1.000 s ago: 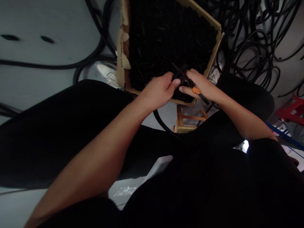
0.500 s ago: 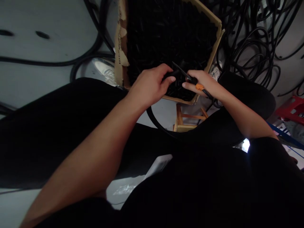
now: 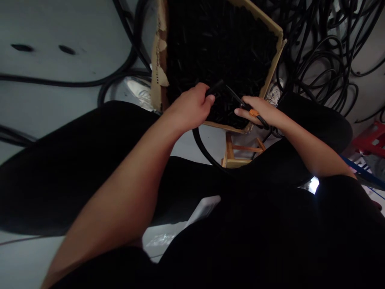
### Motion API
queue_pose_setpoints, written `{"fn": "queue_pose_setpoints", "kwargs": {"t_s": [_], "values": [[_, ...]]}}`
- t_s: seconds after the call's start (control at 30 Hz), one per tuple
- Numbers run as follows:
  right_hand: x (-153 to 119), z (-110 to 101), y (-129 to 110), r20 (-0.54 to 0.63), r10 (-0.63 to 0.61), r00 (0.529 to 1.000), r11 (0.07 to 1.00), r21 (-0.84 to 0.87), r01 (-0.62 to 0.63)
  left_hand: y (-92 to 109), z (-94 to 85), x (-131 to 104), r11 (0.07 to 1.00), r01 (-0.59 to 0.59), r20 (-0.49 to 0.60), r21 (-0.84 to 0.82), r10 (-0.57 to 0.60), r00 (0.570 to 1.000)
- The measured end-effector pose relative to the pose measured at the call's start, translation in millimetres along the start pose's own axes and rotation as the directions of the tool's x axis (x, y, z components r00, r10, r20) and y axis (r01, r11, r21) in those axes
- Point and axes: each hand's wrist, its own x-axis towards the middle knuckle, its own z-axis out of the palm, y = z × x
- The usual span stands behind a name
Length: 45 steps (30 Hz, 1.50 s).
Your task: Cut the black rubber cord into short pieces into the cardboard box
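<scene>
- Left hand [image 3: 191, 106]: its grip is clamped around a black cable [image 3: 215, 87], thumb and fingers together on it, above the box's near edge toward the near left corner.
- The cable's free end points up and to the right over the box; a dark length drops from beneath the same hand, curving down to the wearer's lap.
- Right hand [image 3: 261, 111]: its grip is closed on a slim dark tool [image 3: 236, 95] with an orange band [image 3: 254, 113] near the handle, by the box's near right corner.
- The tool's narrow tip slants toward the cable's end and sits just beside it; whether the two touch cannot be told.
- Beneath both hands, a cardboard box [image 3: 158, 90], torn along its left edge, holds a heap of short black pieces [image 3: 204, 52].
- A white shoe [image 3: 140, 91] stands by the box's near left corner, another shoe [image 3: 274, 94] outside its right edge.
- A small wooden stool [image 3: 237, 162] stands under the near edge, toward the right corner.
- Farther out, tangled black cables [image 3: 325, 60] sprawl beyond the right edge, with a red plastic stool [image 3: 371, 140] nearby.
- Two dark scraps [image 3: 66, 49] lie on the grey floor [image 3: 60, 24], well left of the box.
</scene>
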Motion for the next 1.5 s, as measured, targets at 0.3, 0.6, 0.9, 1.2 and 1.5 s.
{"fn": "queue_pose_setpoints", "kwargs": {"t_s": [0.3,0.6,0.9,1.2,1.5], "values": [[3,12,3,-0.029,-0.178,0.984,0.984,-0.028,0.177,16,8.9,1,0.984,-0.036,0.019,-0.177,0.040,0.999],[13,21,-15,-0.124,-0.081,0.989,0.995,-0.059,0.074,4,23.9,7,0.978,-0.178,-0.060,-0.111,0.172,0.983],[3,-3,-35,-0.041,0.049,0.998,0.999,0.000,-0.049,6,4.4,10,0.985,-0.168,0.076,-0.046,0.171,0.982],[-5,3,-12,0.096,0.041,0.995,0.999,-0.036,-0.038,-17,20.5,18,0.960,0.018,0.100,-0.280,0.010,0.995],[3,11,-2,0.021,-0.195,0.981,0.980,-0.025,0.195,7,14.0,8,0.931,0.001,0.182,-0.365,0.070,0.981]]}}
